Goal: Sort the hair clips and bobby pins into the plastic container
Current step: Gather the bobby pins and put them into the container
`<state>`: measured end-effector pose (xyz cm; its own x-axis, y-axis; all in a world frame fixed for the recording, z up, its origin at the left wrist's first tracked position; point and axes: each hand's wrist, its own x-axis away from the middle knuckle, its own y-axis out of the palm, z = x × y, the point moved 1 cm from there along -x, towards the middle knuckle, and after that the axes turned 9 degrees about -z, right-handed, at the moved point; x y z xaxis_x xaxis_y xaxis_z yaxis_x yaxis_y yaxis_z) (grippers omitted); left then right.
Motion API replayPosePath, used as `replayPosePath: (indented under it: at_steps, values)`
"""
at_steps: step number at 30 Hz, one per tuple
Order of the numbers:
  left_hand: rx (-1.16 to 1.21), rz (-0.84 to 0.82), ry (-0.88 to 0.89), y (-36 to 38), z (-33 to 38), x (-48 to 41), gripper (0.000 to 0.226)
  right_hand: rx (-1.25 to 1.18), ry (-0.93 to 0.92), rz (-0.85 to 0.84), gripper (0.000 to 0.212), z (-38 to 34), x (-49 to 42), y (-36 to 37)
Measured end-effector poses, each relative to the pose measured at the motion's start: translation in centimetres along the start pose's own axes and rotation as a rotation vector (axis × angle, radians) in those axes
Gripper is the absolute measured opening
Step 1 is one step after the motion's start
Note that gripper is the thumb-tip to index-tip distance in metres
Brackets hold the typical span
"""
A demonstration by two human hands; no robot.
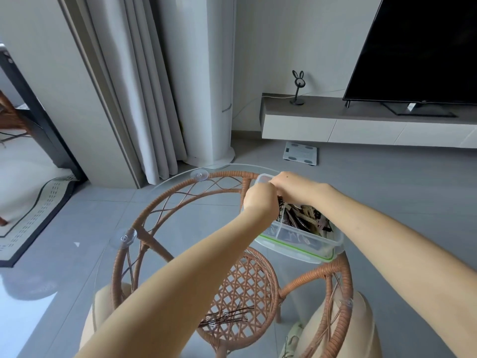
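A clear plastic container (325, 250) with a green-edged rim stands on the far right of a round glass table top (124, 254). Dark hair clips (307, 218) fill its near compartments. Both my hands meet over its far end: my left hand (259, 200) is curled with fingers closed, and dark bobby pins poke out beside it at the container's left wall. My right hand (291, 183) is closed against the left one; what it pinches is hidden. A loose bunch of bobby pins (227, 317) lies on the glass near me.
The glass rests on a wicker frame (154, 215) with suction cups (199, 175). My knees (340, 329) sit under the near edge. Beyond are a curtain (144, 86), a TV (418, 47) on a low cabinet and a scale (300, 153) on the floor.
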<state>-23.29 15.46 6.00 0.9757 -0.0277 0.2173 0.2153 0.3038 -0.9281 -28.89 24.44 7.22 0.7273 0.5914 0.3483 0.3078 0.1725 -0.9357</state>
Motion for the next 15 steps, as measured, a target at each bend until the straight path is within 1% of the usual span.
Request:
replayPosePath:
  at_steps: [1, 2, 3, 4, 5, 7, 8, 10, 12, 15]
  values:
    - [0.022, 0.009, 0.004, -0.1, -0.2, 0.1, 0.022, -0.023, 0.02, 0.042, 0.048, 0.2, 0.5, 0.1]
    - [0.056, 0.019, 0.005, -0.3, -0.6, 0.3, 0.022, -0.032, 0.033, 0.09, 0.057, 0.1, 1.2, 0.0]
    - [0.102, 0.036, 0.009, -0.7, -1.1, 0.7, 0.021, -0.055, 0.051, 0.141, 0.053, -0.1, 2.1, -0.1]
    - [0.153, 0.059, 0.02, -1.1, -1.7, 1.2, 0.021, -0.085, 0.057, 0.207, 0.042, -0.4, 3.0, -0.2]
    - [0.203, 0.081, 0.035, -1.3, -2.4, 2.0, 0.022, -0.128, 0.044, 0.264, 0.031, -1.0, 4.3, 0.0]
    - [0.263, 0.126, 0.076, -1.5, -4.1, 4.4, 0.023, -0.255, -0.009, 0.327, 0.02, -2.6, 7.1, 0.8]
    - [0.275, 0.126, 0.093, -1.3, -5.0, 5.9, 0.022, -0.316, -0.034, 0.306, 0.018, -3.6, 8.8, 1.4]
    - [0.273, 0.069, 0.116, -0.6, -7.0, 9.2, 0.02, -0.372, -0.07, 0.171, 0.019, -5.2, 11.7, 3.5]
    - [0.185, -0.049, 0.119, 0.5, -9.0, 12.7, 0.022, -0.372, -0.062, -0.023, 0.034, -6.4, 13.9, 6.3]
    - [-0.007, -0.182, 0.103, 3.0, -11.8, 16.7, 0.037, -0.288, -0.079, -0.194, 0.057, -7.7, 15.9, 10.3]
